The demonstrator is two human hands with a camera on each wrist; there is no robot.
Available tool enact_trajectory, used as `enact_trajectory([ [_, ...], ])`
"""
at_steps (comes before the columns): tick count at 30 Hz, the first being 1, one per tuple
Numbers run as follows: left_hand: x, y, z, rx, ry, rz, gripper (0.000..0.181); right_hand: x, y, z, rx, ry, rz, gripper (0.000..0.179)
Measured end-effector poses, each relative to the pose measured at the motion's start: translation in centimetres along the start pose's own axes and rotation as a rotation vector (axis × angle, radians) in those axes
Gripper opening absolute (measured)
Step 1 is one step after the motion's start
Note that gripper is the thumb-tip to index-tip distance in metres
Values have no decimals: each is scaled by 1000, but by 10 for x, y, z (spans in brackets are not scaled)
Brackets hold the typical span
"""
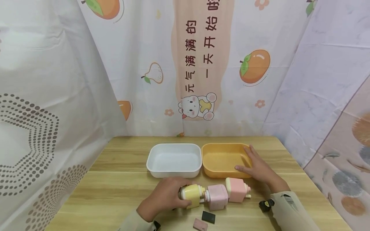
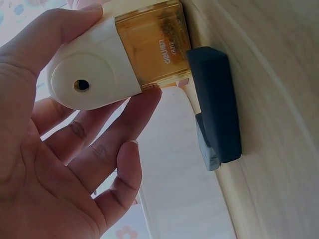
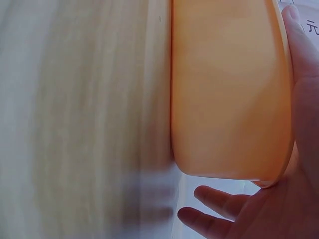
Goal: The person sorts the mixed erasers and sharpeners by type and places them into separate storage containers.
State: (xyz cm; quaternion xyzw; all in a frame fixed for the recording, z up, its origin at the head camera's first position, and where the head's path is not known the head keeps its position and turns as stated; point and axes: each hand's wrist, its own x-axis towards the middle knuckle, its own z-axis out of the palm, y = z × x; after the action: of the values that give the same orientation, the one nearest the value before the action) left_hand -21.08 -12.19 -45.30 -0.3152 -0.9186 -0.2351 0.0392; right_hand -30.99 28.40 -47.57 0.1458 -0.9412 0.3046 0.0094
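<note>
left hand [image 1: 167, 194] pinches yellow sharpener [image 1: 192, 195] (dark bits [image 2: 172, 26] inside); right hand [image 1: 259, 167], fingers apart, touches orange tray [image 1: 221, 158].

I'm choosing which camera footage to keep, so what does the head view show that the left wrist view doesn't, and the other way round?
Only the head view: the right hand, and on the patterned fabric backdrop, a printed white cartoon bear.

Only the left wrist view: the small round dark hole in the yellow-and-white plastic pencil sharpener, and printed lettering on its see-through amber case.

Both: the left hand holding that sharpener, the black rectangular block, and the wood-grained tabletop.
</note>
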Motion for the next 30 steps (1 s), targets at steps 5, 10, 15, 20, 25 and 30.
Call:
enact_trajectory([
  [5, -1, 0, 1, 2, 13, 2, 53, 0, 2, 2, 2, 3, 1, 113],
  [10, -1, 1, 0, 2, 18, 6, 52, -2, 3, 3, 2, -2, 8, 113],
  [15, -1, 2, 0, 11, 29, -7, 52, -1, 1, 1, -10, 6, 5, 113],
  [20, -2, 1, -4, 46, 49, -21, 49, -1, -2, -1, -18, 10, -5, 111],
  [25, 0, 1, -6, 88, 77, 0, 46, 0, -1, -1, -13, 7, -3, 112],
  [30, 3, 1, -6, 120, 86, 11, 45, 1, 1, 0, -4, -1, 4, 112],
])
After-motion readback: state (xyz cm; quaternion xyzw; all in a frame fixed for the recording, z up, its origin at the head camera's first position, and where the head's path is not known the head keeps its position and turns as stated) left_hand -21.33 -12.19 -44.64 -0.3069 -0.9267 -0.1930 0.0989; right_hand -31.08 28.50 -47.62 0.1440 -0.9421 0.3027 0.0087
